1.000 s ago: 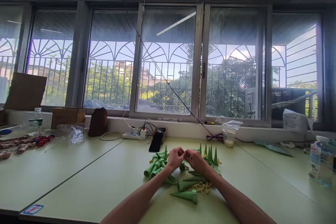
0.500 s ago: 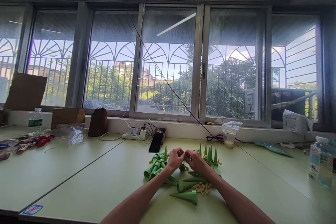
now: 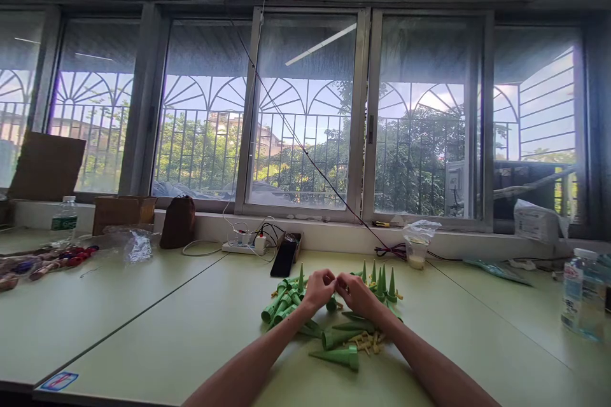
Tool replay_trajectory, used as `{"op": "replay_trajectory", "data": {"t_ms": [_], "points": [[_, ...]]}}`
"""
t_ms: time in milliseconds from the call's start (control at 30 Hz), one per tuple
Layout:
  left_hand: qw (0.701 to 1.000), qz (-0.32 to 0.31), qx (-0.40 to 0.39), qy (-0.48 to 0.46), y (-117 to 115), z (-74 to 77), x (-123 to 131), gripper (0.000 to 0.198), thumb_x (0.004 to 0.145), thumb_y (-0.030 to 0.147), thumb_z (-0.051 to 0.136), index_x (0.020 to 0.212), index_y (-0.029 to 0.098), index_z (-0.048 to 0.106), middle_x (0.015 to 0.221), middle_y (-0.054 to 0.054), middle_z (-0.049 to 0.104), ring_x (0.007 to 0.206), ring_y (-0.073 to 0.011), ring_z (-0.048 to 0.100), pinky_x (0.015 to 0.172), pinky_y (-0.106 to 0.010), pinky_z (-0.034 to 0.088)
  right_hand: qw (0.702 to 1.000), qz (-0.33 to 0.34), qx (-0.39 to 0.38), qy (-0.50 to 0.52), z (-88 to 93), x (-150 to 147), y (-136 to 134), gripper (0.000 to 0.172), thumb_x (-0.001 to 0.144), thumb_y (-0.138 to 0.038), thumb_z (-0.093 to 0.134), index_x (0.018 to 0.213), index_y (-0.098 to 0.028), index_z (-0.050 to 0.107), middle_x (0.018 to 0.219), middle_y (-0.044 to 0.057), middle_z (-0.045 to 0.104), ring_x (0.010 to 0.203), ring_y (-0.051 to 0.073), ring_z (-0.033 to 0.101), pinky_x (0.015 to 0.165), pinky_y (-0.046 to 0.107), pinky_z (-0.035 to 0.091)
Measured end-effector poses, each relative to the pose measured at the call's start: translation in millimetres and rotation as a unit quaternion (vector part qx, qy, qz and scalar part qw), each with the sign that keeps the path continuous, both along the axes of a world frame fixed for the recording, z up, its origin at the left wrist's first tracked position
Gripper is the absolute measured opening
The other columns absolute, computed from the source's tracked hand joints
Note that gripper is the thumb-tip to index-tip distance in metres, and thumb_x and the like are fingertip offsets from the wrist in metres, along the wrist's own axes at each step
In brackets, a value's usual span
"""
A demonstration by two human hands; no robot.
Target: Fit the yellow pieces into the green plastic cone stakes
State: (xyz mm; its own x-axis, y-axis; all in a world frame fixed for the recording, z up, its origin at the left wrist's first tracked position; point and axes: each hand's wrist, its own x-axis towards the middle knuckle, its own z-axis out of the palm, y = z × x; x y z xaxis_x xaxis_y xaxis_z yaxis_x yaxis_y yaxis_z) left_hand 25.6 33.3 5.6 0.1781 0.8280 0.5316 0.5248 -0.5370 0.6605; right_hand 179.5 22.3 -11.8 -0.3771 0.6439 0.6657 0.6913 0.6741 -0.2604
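My left hand [image 3: 319, 287] and my right hand [image 3: 352, 291] meet at the fingertips over the middle of a pile of green plastic cones. Both are closed in a pinch; whatever lies between the fingers is too small or hidden to make out. To the left lie several green cones [image 3: 281, 305] in a heap. Beyond my right hand several upright green cones [image 3: 382, 283] stand with their tips up. Closer to me a single green cone [image 3: 337, 357] lies on its side, beside small yellow plastic pieces [image 3: 366, 342]. My hands cover part of the pile.
A black phone [image 3: 284, 257] leans at the back near a white power strip [image 3: 244, 247]. A bagged plastic cup [image 3: 417, 248] stands behind the cones. Bottles [image 3: 583, 292] are at the right; a brown pouch [image 3: 177, 222] and a cardboard box [image 3: 123, 213] sit at the left.
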Motion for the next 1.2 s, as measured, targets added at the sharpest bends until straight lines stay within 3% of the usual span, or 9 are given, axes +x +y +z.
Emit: {"op": "replay_trajectory", "data": {"t_ms": [1200], "points": [[0.999, 0.015, 0.017, 0.044, -5.4, 3.7, 0.7, 0.014, 0.076, 0.02, 0.058, 0.07, 0.014, 0.069, 0.064, -0.002, 0.067, 0.063, -0.0126, 0.059, 0.059, -0.021, 0.038, 1.0, -0.004, -0.009, -0.01, 2.6, -0.2, -3.9, 0.014, 0.091, -0.019, 0.05, 0.079, -0.016, 0.057, 0.075, 0.004, 0.064, 0.067, 0.014, 0.055, 0.062, 0.022, 0.034]]}}
